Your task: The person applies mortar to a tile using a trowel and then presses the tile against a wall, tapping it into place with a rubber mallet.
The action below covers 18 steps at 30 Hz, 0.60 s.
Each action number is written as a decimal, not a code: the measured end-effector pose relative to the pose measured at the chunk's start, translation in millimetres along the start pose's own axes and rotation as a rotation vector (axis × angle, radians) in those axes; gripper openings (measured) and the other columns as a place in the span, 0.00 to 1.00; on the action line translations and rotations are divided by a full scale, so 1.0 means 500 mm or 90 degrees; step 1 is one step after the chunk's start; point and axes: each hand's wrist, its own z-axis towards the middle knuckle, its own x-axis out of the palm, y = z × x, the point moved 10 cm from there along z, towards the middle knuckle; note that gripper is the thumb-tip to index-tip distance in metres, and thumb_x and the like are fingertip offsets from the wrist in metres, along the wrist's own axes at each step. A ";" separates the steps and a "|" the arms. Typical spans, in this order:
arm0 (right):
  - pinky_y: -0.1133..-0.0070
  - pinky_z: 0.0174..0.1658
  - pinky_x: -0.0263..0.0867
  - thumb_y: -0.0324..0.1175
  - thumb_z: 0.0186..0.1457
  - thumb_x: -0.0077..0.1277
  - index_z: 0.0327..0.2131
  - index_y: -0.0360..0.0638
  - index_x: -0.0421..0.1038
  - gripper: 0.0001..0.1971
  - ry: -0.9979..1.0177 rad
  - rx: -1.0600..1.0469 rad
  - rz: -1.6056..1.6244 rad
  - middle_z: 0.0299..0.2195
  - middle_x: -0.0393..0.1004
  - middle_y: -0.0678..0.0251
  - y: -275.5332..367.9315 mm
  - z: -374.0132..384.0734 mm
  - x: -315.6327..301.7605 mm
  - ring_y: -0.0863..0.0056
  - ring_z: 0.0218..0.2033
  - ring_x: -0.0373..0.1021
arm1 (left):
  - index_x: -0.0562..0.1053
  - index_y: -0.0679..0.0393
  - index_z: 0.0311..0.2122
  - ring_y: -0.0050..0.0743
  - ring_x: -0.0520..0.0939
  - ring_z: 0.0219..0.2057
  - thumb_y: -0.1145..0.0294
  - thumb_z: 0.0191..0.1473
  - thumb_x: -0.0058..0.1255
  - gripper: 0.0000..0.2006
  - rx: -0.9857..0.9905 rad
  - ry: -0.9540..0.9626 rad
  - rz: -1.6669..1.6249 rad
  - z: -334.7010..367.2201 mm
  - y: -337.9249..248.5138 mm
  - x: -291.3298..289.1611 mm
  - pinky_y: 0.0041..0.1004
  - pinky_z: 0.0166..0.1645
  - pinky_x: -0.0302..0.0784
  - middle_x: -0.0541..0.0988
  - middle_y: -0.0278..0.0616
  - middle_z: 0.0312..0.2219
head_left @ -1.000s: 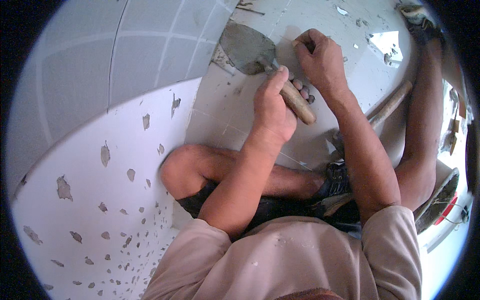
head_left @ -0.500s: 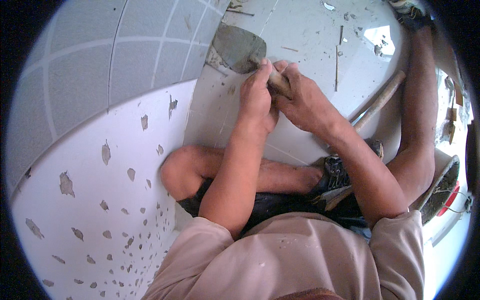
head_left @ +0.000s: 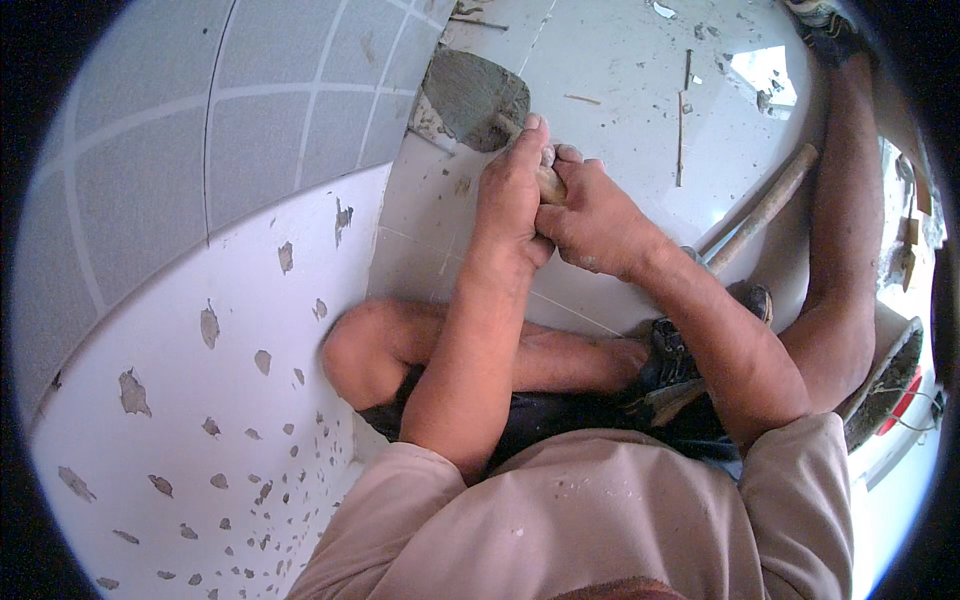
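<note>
Grey wall tiles [head_left: 160, 170] meet a pale tiled floor [head_left: 620, 90] flecked with mortar. A long wooden handle [head_left: 765, 205] lies to the right. The trowel [head_left: 475, 95] rests blade-down by the wall joint (mortar-coated, probably stiff and fairly heavy); left hand [head_left: 510, 195] and right hand [head_left: 590, 220] both clench its wooden grip, the sensible hold.

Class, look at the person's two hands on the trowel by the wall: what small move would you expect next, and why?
Probably a short press of the trowel along the foot of the tiled wall. Both the left hand and right hand grip its wooden handle, and the mortar-coated blade sits at the joint between wall and floor tile.
</note>
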 end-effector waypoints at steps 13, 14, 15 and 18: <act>0.59 0.54 0.66 0.35 0.52 0.53 0.49 0.20 0.64 0.27 -0.045 -0.077 -0.178 0.47 0.69 0.36 0.030 -0.010 0.005 0.40 0.47 0.68 | 0.69 0.59 0.35 0.36 0.81 0.32 0.59 0.63 0.49 0.13 -0.003 0.034 -0.033 -0.007 0.003 0.008 0.38 0.41 0.81 0.75 0.41 0.28; 0.59 0.54 0.66 0.35 0.52 0.53 0.49 0.20 0.64 0.27 -0.046 -0.076 -0.179 0.47 0.69 0.36 0.023 -0.009 0.004 0.40 0.47 0.68 | 0.69 0.59 0.35 0.37 0.81 0.32 0.59 0.63 0.50 0.13 -0.008 0.047 -0.043 -0.004 0.006 0.010 0.39 0.43 0.82 0.75 0.41 0.28; 0.60 0.53 0.67 0.35 0.52 0.53 0.51 0.20 0.62 0.28 -0.050 -0.101 -0.198 0.46 0.70 0.35 0.032 -0.009 0.005 0.40 0.47 0.69 | 0.69 0.59 0.34 0.39 0.81 0.32 0.59 0.63 0.50 0.13 -0.012 0.058 -0.053 -0.003 0.007 0.011 0.40 0.45 0.82 0.75 0.41 0.27; 0.62 0.53 0.67 0.36 0.53 0.54 0.53 0.18 0.59 0.31 0.023 -0.040 -0.131 0.43 0.71 0.36 0.046 -0.015 -0.003 0.45 0.45 0.71 | 0.69 0.58 0.34 0.41 0.82 0.32 0.60 0.63 0.51 0.12 0.003 0.075 -0.071 0.000 0.003 0.012 0.43 0.47 0.82 0.76 0.42 0.27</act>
